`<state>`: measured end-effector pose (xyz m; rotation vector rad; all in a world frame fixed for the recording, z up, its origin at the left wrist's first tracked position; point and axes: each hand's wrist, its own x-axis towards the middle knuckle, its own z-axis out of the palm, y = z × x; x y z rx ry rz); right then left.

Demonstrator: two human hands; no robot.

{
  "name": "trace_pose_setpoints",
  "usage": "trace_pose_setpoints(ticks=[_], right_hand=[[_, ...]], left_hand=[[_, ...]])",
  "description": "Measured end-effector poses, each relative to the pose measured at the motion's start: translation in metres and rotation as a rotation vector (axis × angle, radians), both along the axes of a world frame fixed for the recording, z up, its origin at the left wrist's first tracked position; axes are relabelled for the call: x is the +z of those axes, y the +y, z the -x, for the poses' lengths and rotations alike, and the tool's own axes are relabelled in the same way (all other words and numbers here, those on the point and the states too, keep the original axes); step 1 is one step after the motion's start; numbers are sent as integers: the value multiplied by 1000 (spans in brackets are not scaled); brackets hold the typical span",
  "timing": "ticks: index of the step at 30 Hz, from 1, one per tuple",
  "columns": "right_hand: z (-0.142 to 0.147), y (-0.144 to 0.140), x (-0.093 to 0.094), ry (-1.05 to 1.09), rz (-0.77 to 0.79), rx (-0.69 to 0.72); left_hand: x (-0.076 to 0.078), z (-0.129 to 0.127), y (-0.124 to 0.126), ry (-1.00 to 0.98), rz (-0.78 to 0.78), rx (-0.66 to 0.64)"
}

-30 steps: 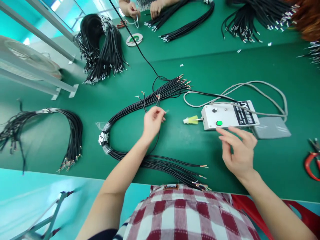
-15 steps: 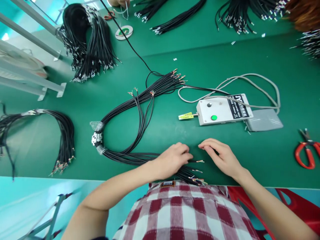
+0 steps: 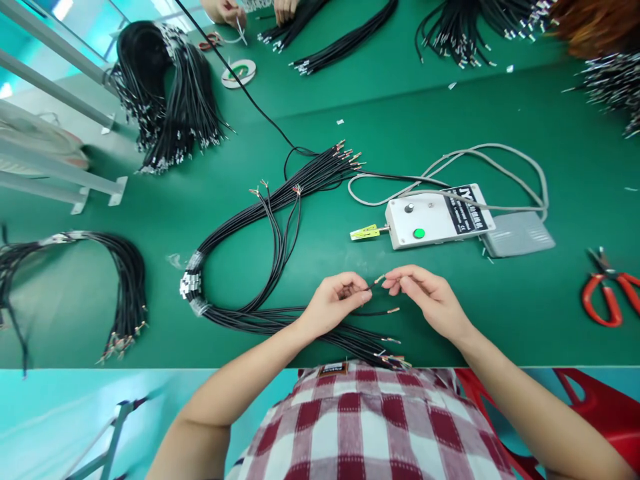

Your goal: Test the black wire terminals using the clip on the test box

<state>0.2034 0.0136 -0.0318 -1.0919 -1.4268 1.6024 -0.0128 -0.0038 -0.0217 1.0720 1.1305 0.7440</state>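
Observation:
A bundle of black cables [image 3: 260, 220], taped at its bend, loops across the green table [image 3: 500, 320]. Its near ends, with bared copper tips, fan out by the table's front edge. My left hand [image 3: 334, 301] pinches one black cable [image 3: 374, 283] lifted from those near ends. My right hand [image 3: 425, 293] pinches the copper tip of the same cable, fingertips almost touching the left hand's. Behind the hands lies a white control box [image 3: 435, 223] with a green button and a yellow-green nozzle [image 3: 365, 232] pointing left.
A grey foot pedal [image 3: 517, 235] and grey cord lie right of the box. Red-handled cutters [image 3: 607, 293] rest at the far right. More cable bundles lie at left [image 3: 120, 280], back left [image 3: 165, 100] and back right. Another person's hands [image 3: 250, 10] work at the far edge near a tape roll [image 3: 239, 72].
My hands, resting on the near cable ends half a second ago, have lifted one cable and now hold its tip between them. A second ago, my left hand was at the far cable ends.

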Motion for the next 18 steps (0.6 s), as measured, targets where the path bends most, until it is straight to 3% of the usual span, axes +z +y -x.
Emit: trace_pose_setpoints(ticks=[12,18], right_hand=[[26,13,8,276,287,-31],[27,4,1,297,277,-96]], left_hand=[[15,-10,2,-63,51,38],[14,-12,1,-62,34,142]])
